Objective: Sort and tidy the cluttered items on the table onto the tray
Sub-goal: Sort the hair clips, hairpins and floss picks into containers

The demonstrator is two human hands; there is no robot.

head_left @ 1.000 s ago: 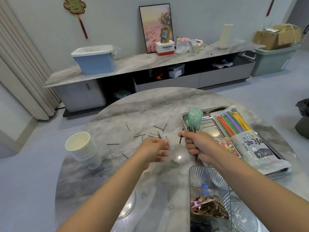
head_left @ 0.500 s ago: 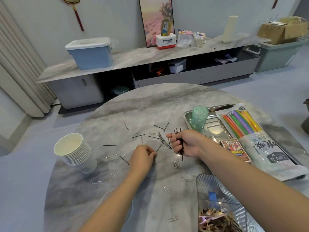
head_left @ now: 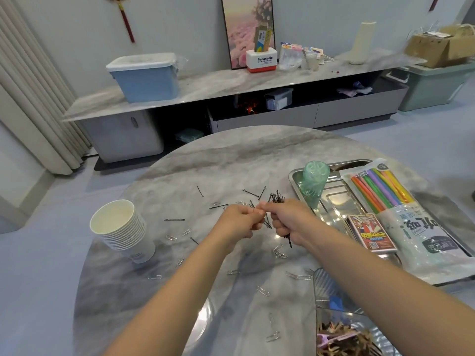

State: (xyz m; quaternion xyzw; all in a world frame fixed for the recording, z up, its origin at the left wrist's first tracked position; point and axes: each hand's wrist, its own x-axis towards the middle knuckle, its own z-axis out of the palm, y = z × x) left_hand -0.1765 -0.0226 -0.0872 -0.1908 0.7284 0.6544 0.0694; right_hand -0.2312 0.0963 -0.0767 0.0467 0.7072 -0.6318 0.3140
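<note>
So from the head cam we saw the right hand (head_left: 290,222) fisted round a bunch of bobby pins (head_left: 277,199), just left of the tray (head_left: 331,199). Left hand (head_left: 239,222) touched it, pinching one pin (head_left: 267,223); more lay loose on the table (head_left: 205,160).

Clear container (head_left: 341,317) cut off below

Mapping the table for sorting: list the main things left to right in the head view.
paper cup stack → lone hairpin → left hand → right hand → green cup → card box → straw pack
</note>
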